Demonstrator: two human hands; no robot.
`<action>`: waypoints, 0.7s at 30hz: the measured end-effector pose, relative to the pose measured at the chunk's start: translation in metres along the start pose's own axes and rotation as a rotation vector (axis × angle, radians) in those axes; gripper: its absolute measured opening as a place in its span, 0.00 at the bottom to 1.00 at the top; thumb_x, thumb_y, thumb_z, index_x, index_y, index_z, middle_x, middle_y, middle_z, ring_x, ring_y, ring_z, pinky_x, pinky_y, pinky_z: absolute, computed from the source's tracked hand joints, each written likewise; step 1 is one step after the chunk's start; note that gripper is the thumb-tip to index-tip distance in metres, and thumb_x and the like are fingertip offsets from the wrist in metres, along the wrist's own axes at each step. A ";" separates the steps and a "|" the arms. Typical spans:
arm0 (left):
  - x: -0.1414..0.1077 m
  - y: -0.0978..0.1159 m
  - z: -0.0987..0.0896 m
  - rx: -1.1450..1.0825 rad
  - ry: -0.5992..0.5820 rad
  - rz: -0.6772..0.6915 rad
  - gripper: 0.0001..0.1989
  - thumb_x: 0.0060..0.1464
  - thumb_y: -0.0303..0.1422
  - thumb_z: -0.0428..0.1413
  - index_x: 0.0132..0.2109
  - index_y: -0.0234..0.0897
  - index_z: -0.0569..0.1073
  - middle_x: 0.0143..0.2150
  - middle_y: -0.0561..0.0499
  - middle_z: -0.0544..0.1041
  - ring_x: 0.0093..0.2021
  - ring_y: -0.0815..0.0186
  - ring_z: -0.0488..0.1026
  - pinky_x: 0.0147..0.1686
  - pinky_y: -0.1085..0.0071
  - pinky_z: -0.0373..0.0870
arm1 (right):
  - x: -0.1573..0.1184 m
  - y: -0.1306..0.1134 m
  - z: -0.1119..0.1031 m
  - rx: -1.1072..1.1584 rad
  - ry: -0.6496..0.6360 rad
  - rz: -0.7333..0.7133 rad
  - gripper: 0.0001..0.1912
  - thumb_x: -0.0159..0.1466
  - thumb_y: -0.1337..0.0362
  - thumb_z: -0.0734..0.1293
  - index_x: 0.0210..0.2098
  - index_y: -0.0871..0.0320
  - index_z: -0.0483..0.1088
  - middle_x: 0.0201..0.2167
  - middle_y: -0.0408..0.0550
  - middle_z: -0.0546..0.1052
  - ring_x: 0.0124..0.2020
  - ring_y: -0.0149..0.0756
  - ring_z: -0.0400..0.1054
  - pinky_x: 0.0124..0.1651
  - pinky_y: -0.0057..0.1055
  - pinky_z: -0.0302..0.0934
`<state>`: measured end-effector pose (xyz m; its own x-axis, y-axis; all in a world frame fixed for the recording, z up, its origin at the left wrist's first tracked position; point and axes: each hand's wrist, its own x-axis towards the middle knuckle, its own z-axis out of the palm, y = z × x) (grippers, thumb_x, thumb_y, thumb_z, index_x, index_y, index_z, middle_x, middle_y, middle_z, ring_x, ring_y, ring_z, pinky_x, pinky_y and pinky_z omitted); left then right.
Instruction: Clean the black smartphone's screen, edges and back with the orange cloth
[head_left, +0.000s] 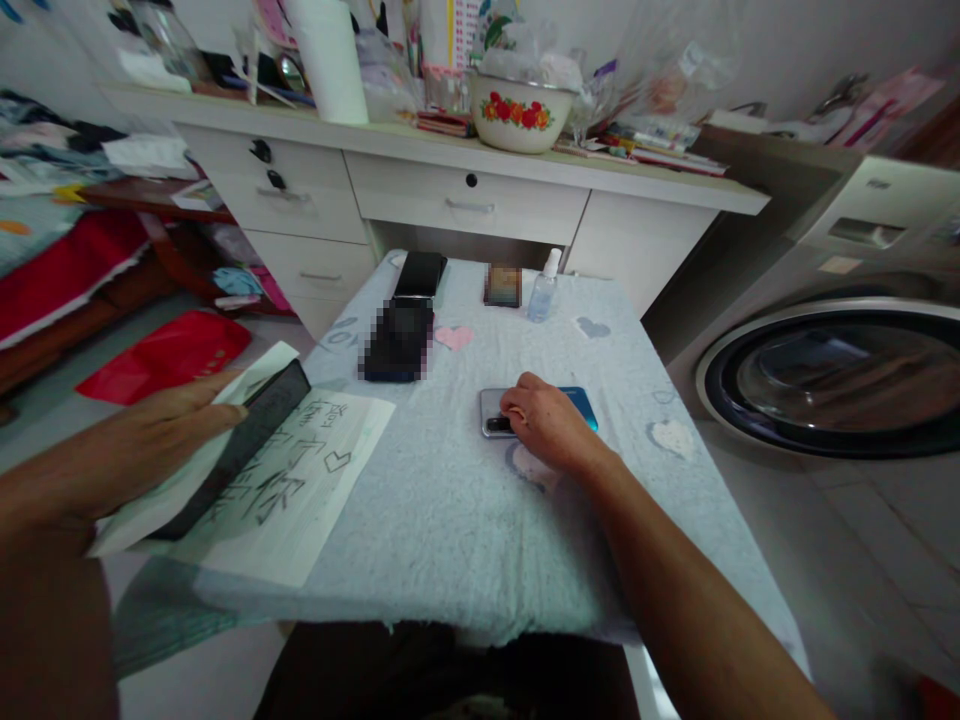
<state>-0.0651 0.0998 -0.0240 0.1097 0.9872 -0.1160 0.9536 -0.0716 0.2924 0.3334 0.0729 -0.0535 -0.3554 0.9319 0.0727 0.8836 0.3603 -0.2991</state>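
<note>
My left hand (pixel 195 410) is closed at the left table edge, its thumb over a folded sheet of white paper (pixel 345 430) with handwriting and a drawn heart. Within the fold lies a dark flat slab (pixel 244 450), like a phone or tablet, partly covered. My right hand (pixel 551 425) rests with curled fingers on a silver-blue smartphone (pixel 577 402), which lies back up on the table; its camera block is beside my fingertips. Beyond it stand a clear spray bottle (pixel 543 290) and a small framed-looking rectangle (pixel 502 286), blurred.
A pale blue cloth covers the table (pixel 465 530). Two black flat items, a wallet-like one (pixel 420 273) and a pixelated one (pixel 397 340), lie at its far left. White drawers (pixel 465 200) stand behind, a washing machine (pixel 847 300) at right, a red bag (pixel 165 355) at left.
</note>
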 end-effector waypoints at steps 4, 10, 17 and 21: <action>0.014 0.003 0.008 -0.124 -0.081 0.025 0.28 0.58 0.41 0.40 0.61 0.34 0.61 0.59 0.51 0.68 0.59 0.56 0.64 0.62 0.59 0.55 | 0.000 -0.001 0.000 0.021 0.006 -0.010 0.10 0.63 0.72 0.58 0.31 0.59 0.71 0.33 0.46 0.67 0.30 0.29 0.60 0.36 0.26 0.51; 0.001 0.018 0.009 -0.045 -0.099 0.064 0.28 0.59 0.40 0.41 0.64 0.36 0.57 0.62 0.52 0.65 0.61 0.55 0.62 0.61 0.60 0.56 | -0.001 0.001 0.000 0.048 0.022 -0.011 0.10 0.63 0.72 0.59 0.31 0.59 0.71 0.34 0.46 0.67 0.30 0.28 0.61 0.35 0.26 0.50; -0.010 0.053 0.019 0.077 -0.107 0.052 0.27 0.59 0.40 0.39 0.64 0.38 0.55 0.60 0.47 0.68 0.54 0.58 0.70 0.56 0.63 0.62 | -0.001 0.001 0.001 0.080 0.030 -0.002 0.10 0.62 0.73 0.60 0.33 0.60 0.72 0.34 0.46 0.68 0.31 0.28 0.62 0.36 0.25 0.51; -0.013 0.071 0.029 0.177 -0.094 0.019 0.25 0.59 0.36 0.40 0.63 0.38 0.57 0.57 0.45 0.69 0.52 0.58 0.71 0.52 0.63 0.64 | -0.001 0.002 0.001 0.081 0.032 -0.003 0.10 0.63 0.73 0.59 0.33 0.59 0.72 0.34 0.46 0.68 0.32 0.28 0.62 0.36 0.25 0.51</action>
<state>0.0089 0.0774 -0.0290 0.1460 0.9684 -0.2024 0.9846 -0.1224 0.1247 0.3351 0.0721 -0.0552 -0.3468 0.9322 0.1034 0.8545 0.3595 -0.3750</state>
